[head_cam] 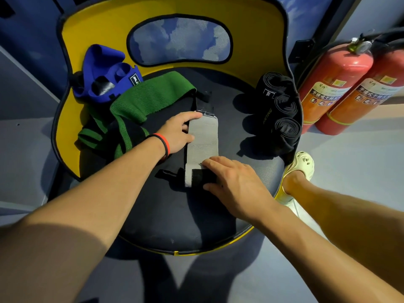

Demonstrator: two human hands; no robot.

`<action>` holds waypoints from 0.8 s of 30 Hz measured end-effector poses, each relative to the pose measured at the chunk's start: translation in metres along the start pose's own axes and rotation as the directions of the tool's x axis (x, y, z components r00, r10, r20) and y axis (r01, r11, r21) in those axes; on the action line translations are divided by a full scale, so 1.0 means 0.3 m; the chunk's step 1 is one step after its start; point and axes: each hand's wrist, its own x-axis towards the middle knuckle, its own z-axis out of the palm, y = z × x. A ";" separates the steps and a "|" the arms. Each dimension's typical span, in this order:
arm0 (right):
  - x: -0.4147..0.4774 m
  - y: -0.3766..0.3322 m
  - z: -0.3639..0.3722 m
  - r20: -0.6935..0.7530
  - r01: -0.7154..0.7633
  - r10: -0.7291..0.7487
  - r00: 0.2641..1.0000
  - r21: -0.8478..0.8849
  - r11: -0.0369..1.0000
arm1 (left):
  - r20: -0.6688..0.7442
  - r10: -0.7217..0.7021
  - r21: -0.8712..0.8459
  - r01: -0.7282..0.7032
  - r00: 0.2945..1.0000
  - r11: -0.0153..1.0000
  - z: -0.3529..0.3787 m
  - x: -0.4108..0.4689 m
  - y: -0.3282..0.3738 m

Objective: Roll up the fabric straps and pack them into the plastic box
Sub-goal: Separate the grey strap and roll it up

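Work surface: chair seat (166,215), a dark round cushion, is carrying all the straps. No plastic box is showing anywhere in view.

Green strap (153,92) is lying loose and unrolled across the seat's far left. Three black rolls (282,114) are sitting finished at the right edge, stacked side by side. Blue strap (102,68) is resting at the far left against the backrest, partly coiled.

Grey strap (203,141) is lying flat at the seat's centre, running away from the person. Judgement: it is looking light, soft and limp, with a woven, non-slippery face. It is likely to skew unless kept taut. Best hold is probably the near end, where the black tab (203,174) is sitting.

Left hand (177,133) is resting released, with straight fingers pressing the strap's left edge towards its far end.

Right hand (236,182) is covering the near end, fingers over the tab and thumb at the strap's near edge. Whether it is pinching or only pressing, I cannot tell.
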 end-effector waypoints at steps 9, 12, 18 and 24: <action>0.038 0.044 0.004 0.069 -0.025 0.016 0.998 0.144 0.989 | -0.227 -0.136 0.083 0.158 0.964 0.984 0.023 -0.003 0.026; 0.052 0.046 -0.011 0.072 -0.018 0.010 0.997 0.125 0.992 | -0.337 -0.259 -0.065 0.252 0.905 0.965 0.025 -0.062 0.005; 0.056 0.039 -0.041 0.194 -0.013 -0.002 0.981 0.075 0.997 | -0.155 -0.377 -0.330 0.312 0.913 0.891 0.037 -0.277 0.045; 0.009 0.038 -0.072 0.442 -0.011 -0.073 0.894 0.185 0.983 | -0.031 -0.476 -0.444 0.414 0.879 0.794 0.096 -0.459 0.028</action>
